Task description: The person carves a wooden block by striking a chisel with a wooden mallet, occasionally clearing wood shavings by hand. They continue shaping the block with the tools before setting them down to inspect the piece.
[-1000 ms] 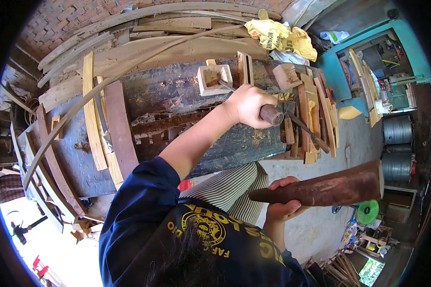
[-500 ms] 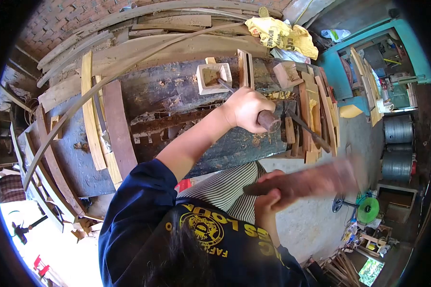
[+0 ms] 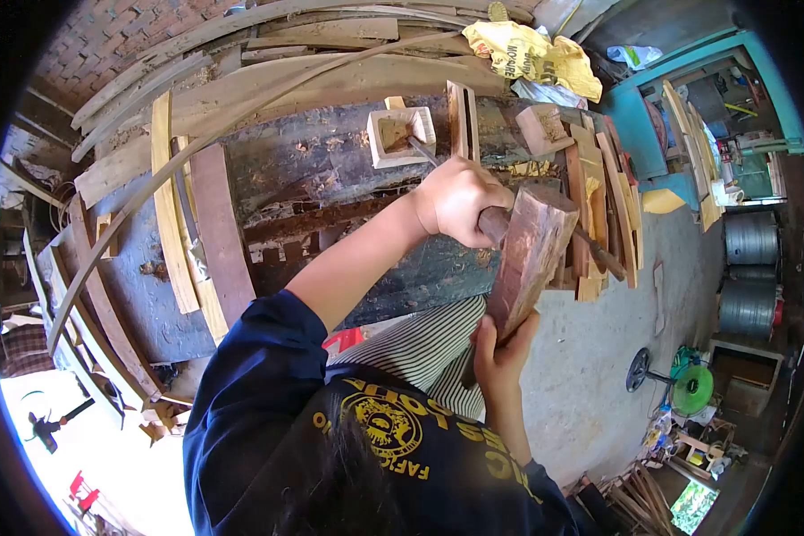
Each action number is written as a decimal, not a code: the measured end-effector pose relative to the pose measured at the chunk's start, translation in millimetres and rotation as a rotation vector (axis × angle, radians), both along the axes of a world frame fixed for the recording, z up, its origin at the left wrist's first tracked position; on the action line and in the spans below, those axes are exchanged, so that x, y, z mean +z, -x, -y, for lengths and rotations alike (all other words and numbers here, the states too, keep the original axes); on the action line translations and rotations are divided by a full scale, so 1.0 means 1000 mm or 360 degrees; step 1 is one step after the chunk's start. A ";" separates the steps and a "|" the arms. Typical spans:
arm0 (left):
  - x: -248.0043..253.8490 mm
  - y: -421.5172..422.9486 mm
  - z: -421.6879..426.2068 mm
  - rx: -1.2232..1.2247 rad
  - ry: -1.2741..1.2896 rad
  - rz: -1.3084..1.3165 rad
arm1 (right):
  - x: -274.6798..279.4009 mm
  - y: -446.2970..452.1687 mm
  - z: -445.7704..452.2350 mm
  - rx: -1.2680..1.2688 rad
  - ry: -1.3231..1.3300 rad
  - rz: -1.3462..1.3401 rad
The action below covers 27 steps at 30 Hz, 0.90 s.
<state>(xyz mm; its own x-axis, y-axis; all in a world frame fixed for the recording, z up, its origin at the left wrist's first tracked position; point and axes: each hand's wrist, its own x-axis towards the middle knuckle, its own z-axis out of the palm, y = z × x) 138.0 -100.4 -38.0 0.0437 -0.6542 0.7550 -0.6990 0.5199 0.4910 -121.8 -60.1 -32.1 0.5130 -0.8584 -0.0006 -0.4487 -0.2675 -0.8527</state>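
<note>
My left hand (image 3: pixel 463 204) is wrapped round the brown handle of a chisel (image 3: pixel 427 155). Its metal blade slants into the hollow of a squarish pale wooden block (image 3: pixel 386 161) on the dark workbench (image 3: pixel 330 183). Beneath the handle's butt end, my right hand (image 3: pixel 504 355) grips a wooden mallet (image 3: pixel 531 263), whose thick head stands against or just in front of that end. Whether the two touch I cannot tell. Beside the block is an upright slotted wooden piece (image 3: pixel 459 121). The chisel's tip is hidden inside the hollow.
Another hollowed block (image 3: pixel 542 130) sits farther right on the bench, near several wooden strips (image 3: pixel 612 196). Boards (image 3: pixel 223 232) lie across the left side. A yellow sack (image 3: pixel 536 58) rests at the back. A green fan (image 3: pixel 692 390) stands on the floor at right.
The mallet has swung left and up from the right, and its head is now at the chisel's handle end. My left hand and the block have stayed nearly in place.
</note>
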 end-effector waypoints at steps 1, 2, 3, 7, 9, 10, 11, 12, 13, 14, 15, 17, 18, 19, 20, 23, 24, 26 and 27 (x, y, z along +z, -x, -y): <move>0.001 0.000 -0.001 -0.0010 -0.0007 0.0003 | 0.004 0.003 -0.003 -0.0010 -0.0007 0.0003; 0.002 -0.003 -0.001 -0.0009 -0.0025 0.0037 | 0.012 0.003 -0.002 -0.0012 -0.0058 0.0140; 0.002 -0.002 -0.002 -0.0017 -0.0051 0.0062 | 0.021 0.004 -0.004 -0.0024 -0.0118 0.0267; -0.004 -0.001 -0.002 -0.0015 0.0012 0.0106 | 0.015 0.000 -0.001 0.0176 0.0395 0.0992; -0.008 0.000 -0.001 -0.0040 0.0077 0.0260 | -0.003 -0.002 0.000 0.0117 0.0414 0.0493; -0.013 -0.001 -0.004 -0.0034 0.0082 0.0263 | -0.005 0.003 0.003 0.0166 0.0269 0.0127; -0.022 -0.005 -0.009 -0.0017 0.0032 0.0320 | 0.001 0.001 0.003 0.0199 0.0119 -0.0234; -0.026 -0.014 -0.011 0.0011 -0.0006 0.0386 | -0.002 0.003 0.002 0.0283 0.0261 -0.0227; -0.030 -0.023 -0.011 0.0055 -0.0047 0.0448 | -0.007 0.006 0.005 0.0298 0.0277 -0.0215; -0.018 -0.027 -0.016 0.0061 -0.0004 0.0423 | -0.012 0.015 0.003 0.0235 0.0190 -0.0106; -0.011 -0.030 -0.022 0.0108 -0.0098 0.0380 | -0.007 0.017 -0.005 0.0160 0.0082 -0.0014; 0.000 -0.027 -0.022 0.0057 0.0009 0.0192 | 0.013 0.009 -0.011 0.0041 -0.0232 0.0401; 0.000 -0.027 -0.020 0.0053 0.0015 0.0201 | 0.019 0.004 -0.010 -0.0008 -0.0187 0.0467; -0.003 -0.024 -0.019 0.0049 -0.0059 0.0199 | 0.022 0.001 -0.010 -0.0059 -0.0141 0.0529; -0.004 -0.022 -0.018 0.0046 -0.0131 0.0196 | 0.023 0.002 -0.010 -0.0059 -0.0132 0.0532; -0.003 -0.014 -0.020 0.0051 -0.0088 0.0142 | 0.023 0.010 -0.010 -0.0031 -0.0084 0.0523; -0.001 -0.011 -0.021 0.0057 -0.0078 0.0110 | 0.023 0.015 -0.013 -0.0034 -0.0171 0.0524; 0.003 -0.008 -0.025 0.0034 -0.0045 0.0080 | 0.019 0.024 -0.017 -0.0029 -0.0251 0.0531; 0.006 -0.007 -0.028 0.0009 -0.0019 0.0051 | 0.014 0.028 -0.019 -0.0080 -0.0267 0.0486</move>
